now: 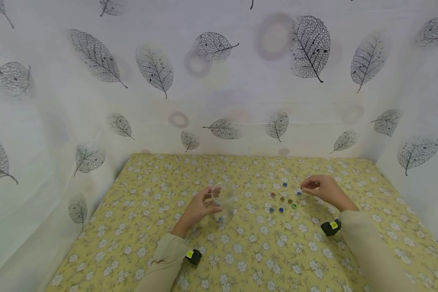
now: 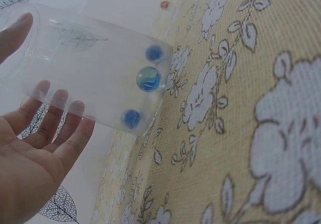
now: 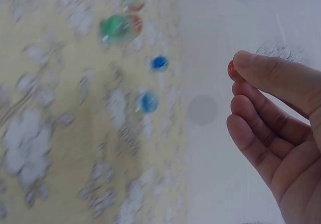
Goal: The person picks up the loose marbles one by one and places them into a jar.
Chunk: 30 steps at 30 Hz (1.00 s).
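Note:
A clear cup stands on the flowered cloth, with its mouth up. My left hand holds it near the rim, thumb on one side and fingers on the other, as the left wrist view shows. Inside, at the bottom, lie a blue-and-white marble and two blue marbles. Between thumb and forefinger, my right hand pinches a red marble above the cloth. Just beneath it is a blue marble; a green marble lies a little nearer to me.
Several other marbles, among them a dark blue marble and a reddish marble, are scattered between the cup and my right hand. A yellow flowered cloth covers the table. Leaf-printed white curtains enclose its back and sides.

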Available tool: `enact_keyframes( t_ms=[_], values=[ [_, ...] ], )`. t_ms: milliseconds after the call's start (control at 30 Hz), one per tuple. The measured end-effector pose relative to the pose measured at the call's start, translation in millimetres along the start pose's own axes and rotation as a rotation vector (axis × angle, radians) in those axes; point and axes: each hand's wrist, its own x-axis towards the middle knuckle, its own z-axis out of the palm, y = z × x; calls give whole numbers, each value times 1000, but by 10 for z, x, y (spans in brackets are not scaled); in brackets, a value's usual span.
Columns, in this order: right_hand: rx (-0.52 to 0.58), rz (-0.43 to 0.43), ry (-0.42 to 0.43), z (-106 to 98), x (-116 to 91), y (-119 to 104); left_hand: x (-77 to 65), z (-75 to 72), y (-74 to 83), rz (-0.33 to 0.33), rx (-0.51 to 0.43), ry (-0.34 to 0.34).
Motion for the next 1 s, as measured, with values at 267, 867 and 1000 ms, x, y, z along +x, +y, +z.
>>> enact_keyframes(
  t_ms=[267, 867, 1000],
  values=[
    [9, -74, 48, -50, 93, -360, 4, -7, -5, 8, -6, -8],
    [130, -280, 80, 96, 345, -1209, 5, -5, 6, 20, -18, -11],
    [168, -286, 40, 181, 399, -1359, -1, -3, 23, 13, -21, -12]
  ],
)
